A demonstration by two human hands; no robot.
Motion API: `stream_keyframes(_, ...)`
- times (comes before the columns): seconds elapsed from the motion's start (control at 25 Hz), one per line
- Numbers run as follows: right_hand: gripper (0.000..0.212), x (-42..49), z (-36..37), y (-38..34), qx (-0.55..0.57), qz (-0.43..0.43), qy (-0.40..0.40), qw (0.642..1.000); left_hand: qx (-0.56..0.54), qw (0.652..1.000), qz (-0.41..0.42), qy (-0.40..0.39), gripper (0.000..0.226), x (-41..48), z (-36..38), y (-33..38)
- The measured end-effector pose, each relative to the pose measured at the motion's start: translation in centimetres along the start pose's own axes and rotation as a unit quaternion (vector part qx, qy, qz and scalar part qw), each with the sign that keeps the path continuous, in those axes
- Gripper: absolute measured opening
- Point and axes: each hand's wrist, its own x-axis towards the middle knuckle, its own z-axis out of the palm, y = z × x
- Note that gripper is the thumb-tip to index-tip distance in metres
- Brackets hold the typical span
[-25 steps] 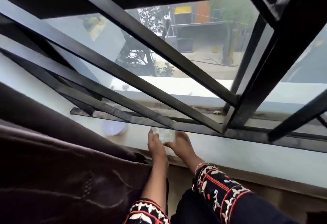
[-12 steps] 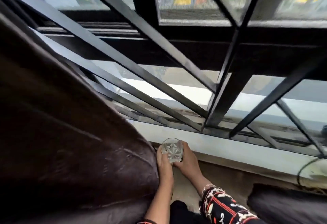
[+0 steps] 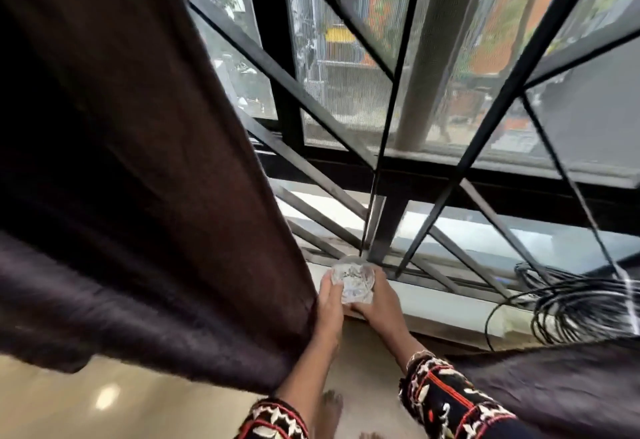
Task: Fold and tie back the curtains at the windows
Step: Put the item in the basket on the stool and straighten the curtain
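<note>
Head view: the left hand (image 3: 329, 296) and right hand (image 3: 379, 305) are both wrapped round a small clear cut-glass tumbler (image 3: 353, 281), with fingers curled on its sides. They hold it just at the white window sill (image 3: 450, 307), and I cannot tell whether its base rests there. A black sleeve embroidered in red and white (image 3: 450, 400) covers the right forearm.

The thick dark brown curtain (image 3: 145, 196) hangs at the left, and its lower edge lies against the left forearm. It looks plush and soft, so it is probably weighty and likely to slump into loose folds rather than hold a crease. It seems grippy rather than slick. The best hold seems to be along its inner hanging edge, gathering the cloth in handfuls toward the wall. The tumbler is hard, smooth and breakable, and it occupies both hands, so it would need a safe resting place first.

Beyond the sill stand a black metal window grille (image 3: 381, 147) and, to the right, a loose coil of black cable (image 3: 581, 303).

The curtain's top, its rod and any tie-back or hook are out of frame. Its hem is blurred. A dark plush fabric at the lower right (image 3: 561, 376) is cut off, and I cannot say whether it is a second curtain.
</note>
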Motion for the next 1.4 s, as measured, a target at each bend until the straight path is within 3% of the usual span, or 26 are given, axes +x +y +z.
stream_keyframes(0.2,0.068,-1.2,-3.9,-3.6,-0.014,-0.028,0.015,0.999,0.023,0.997,0.054,-0.049,0.03,-3.4,1.9,5.1)
stream_keyframes(0.52,0.068,-6.1,-6.5,-5.3,-0.015,-0.053,0.038,0.998,0.083,0.99,0.05,-0.104,0.027,-9.1,1.6,7.2)
stream_keyframes(0.68,0.07,-10.1,-5.2,-5.0,-0.019,-0.061,0.054,0.996,0.097,0.985,0.066,-0.127,0.048,-12.3,-0.6,6.2)
stream_keyframes(1.04,0.059,-20.7,3.8,-7.4,0.011,-0.081,0.058,0.995,0.096,0.985,0.043,-0.135,0.032,-20.9,-12.0,4.5)
stream_keyframes(1.28,0.061,-26.6,14.2,-11.4,0.032,-0.095,-0.017,0.995,0.071,0.995,0.047,-0.049,0.046,-25.8,-24.1,2.7)
stream_keyframes(1.4,0.064,-28.2,18.8,-13.5,0.033,-0.111,-0.072,0.991,0.049,0.997,0.051,-0.008,0.038,-27.7,-29.6,2.5)
